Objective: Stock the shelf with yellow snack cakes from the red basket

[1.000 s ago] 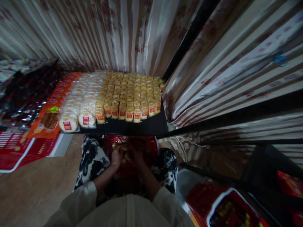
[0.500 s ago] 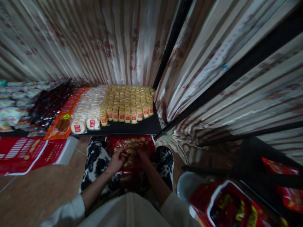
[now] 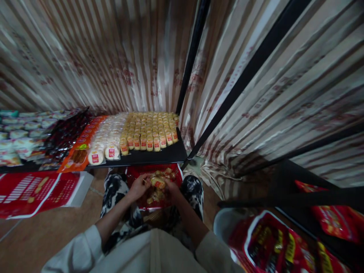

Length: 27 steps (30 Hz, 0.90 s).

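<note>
My left hand (image 3: pixel 139 188) and my right hand (image 3: pixel 172 188) meet over my lap, fingers closed on either end of a small yellow wrapped snack packet (image 3: pixel 157 183). Its red label faces up. Beneath them, a red bag (image 3: pixel 178 172) lies between my knees with several loose gold-wrapped packets (image 3: pixel 155 197) in it. Ahead on the black shelf (image 3: pixel 170 152), rows of matching yellow packets (image 3: pixel 150 129) stand close together. Round white packaged snacks (image 3: pixel 112 149) line up to their left.
An orange snack bag (image 3: pixel 76 159), dark packets (image 3: pixel 59 138) and white packets (image 3: pixel 22 148) fill the shelf's left side. A red printed box (image 3: pixel 36 193) hangs below it. At lower right are an open red bag (image 3: pixel 253 242) and black bars (image 3: pixel 256 203). Striped curtains (image 3: pixel 127 57) surround the shelf.
The yellow packet now shows clearly between my hands, which were lower over the loose packets and closer round them. My view has shifted a little, so the shelf appears slightly lower.
</note>
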Each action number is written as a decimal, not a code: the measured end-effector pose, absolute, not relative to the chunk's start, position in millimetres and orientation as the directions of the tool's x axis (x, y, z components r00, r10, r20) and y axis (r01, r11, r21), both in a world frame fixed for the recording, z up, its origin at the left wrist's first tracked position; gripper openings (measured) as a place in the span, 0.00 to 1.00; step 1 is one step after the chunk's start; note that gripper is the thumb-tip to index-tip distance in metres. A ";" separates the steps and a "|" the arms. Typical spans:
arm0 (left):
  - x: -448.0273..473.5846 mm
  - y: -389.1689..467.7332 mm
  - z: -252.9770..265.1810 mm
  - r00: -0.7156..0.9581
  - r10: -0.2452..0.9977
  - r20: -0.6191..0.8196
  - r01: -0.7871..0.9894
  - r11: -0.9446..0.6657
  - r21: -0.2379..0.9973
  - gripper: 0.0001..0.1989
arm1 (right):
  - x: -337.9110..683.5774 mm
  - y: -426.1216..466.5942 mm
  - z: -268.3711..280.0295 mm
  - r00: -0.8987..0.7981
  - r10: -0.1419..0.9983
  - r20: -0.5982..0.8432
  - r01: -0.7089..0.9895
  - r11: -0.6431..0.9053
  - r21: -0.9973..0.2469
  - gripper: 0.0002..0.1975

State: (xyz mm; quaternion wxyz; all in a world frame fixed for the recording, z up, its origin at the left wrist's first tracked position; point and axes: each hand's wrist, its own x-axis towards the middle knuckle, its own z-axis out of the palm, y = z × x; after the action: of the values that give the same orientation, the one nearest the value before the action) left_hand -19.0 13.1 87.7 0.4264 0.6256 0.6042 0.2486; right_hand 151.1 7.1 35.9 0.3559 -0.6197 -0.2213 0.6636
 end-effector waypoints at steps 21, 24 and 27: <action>-18.5 44.7 121.1 0.347 0.928 -0.133 0.528 -0.076 0.846 0.23 | 170.6 35.0 90.9 -0.197 0.971 -0.132 0.171 -0.098 -0.980 0.34; -6.5 53.3 128.4 0.382 0.917 -0.115 0.487 -0.094 0.869 0.20 | 173.1 41.3 102.7 -0.275 0.957 -0.089 0.273 -0.011 -0.962 0.33; 0.8 64.6 129.5 0.330 0.940 -0.088 0.429 -0.067 0.901 0.15 | 175.2 52.2 107.9 -0.252 0.966 -0.056 0.226 0.002 -0.974 0.32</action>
State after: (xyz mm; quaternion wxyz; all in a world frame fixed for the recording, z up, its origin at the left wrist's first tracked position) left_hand 0.8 64.6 129.5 0.4577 0.6749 0.5071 0.2790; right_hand 175.2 52.2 107.9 0.3644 -0.4912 -0.6069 0.5075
